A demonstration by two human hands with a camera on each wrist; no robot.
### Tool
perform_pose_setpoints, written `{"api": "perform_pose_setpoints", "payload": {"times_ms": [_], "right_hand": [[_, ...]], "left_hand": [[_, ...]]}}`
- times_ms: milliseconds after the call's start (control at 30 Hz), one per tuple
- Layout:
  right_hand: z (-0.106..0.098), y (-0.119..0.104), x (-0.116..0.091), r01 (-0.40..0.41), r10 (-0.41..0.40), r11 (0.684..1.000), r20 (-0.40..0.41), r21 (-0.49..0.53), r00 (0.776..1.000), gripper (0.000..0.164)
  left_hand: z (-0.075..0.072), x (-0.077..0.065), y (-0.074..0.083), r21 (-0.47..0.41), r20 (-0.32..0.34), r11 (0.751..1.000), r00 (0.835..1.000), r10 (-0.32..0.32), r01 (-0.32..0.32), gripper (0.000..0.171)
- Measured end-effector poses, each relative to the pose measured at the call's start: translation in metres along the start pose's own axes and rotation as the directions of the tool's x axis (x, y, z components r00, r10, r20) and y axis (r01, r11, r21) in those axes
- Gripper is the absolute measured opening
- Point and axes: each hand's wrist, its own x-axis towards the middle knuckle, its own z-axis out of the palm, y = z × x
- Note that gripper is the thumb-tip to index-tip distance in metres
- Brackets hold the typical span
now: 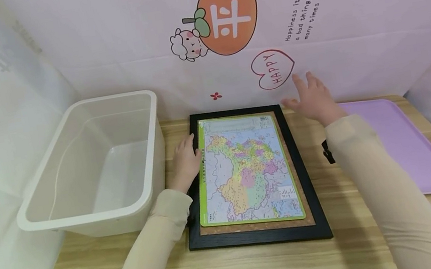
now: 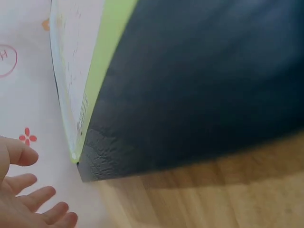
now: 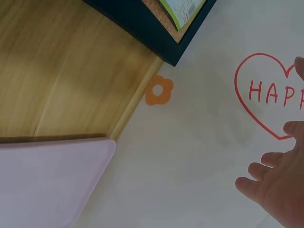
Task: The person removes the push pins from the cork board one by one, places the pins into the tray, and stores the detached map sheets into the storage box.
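A black picture frame lies on the table, with a strip of brown cork showing inside it. On top rests a map sheet with a green border. My left hand is at the frame's left side, fingers extended; whether it touches the frame is unclear. In the left wrist view, that hand's spread fingers show beside the frame's corner. Raised off the frame's far right corner, my right hand has its fingers spread and holds nothing. The right wrist view shows its fingers before the printed backdrop.
A deep white plastic tub stands left of the frame. To the right lies a flat purple tray, partly behind my right sleeve. A small black object sits between frame and tray. White printed cloth rises behind the table.
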Motion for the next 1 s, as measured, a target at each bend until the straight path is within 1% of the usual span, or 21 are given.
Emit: {"api": "perform_pose_setpoints", "payload": {"times_ms": [133, 267, 533, 667, 800, 1000], "right_hand": [[0.006, -0.003, 0.002, 0.012, -0.012, 1.0, 0.016, -0.002, 1.0, 0.085], [0.01, -0.007, 0.002, 0.018, -0.017, 1.0, 0.035, -0.002, 0.999, 0.084], [0.017, -0.015, 0.0, 0.042, -0.042, 0.999, 0.058, 0.01, 0.997, 0.084], [0.025, -0.017, -0.002, 0.052, -0.052, 0.999, 0.053, -0.006, 0.997, 0.081], [0.032, -0.018, -0.003, 0.056, -0.055, 0.998, 0.054, -0.013, 0.997, 0.08], [0.043, -0.023, -0.001, 0.099, -0.096, 0.994, 0.075, -0.041, 0.993, 0.08]], "left_hand": [[-0.001, -0.007, 0.0, 0.021, 0.053, 1.0, 0.999, -0.005, 0.004, 0.054], [0.0, -0.011, -0.002, 0.053, 0.088, 0.999, 0.996, -0.004, -0.001, 0.055], [0.004, -0.021, -0.008, 0.172, 0.12, 0.985, 0.993, 0.015, -0.036, 0.053], [0.005, -0.026, -0.01, 0.196, 0.128, 0.98, 0.992, 0.022, -0.047, 0.055], [0.006, -0.03, -0.012, 0.244, 0.126, 0.967, 0.991, 0.048, -0.078, 0.054], [0.008, -0.034, -0.016, 0.266, 0.141, 0.96, 0.989, 0.052, -0.088, 0.052]]}}
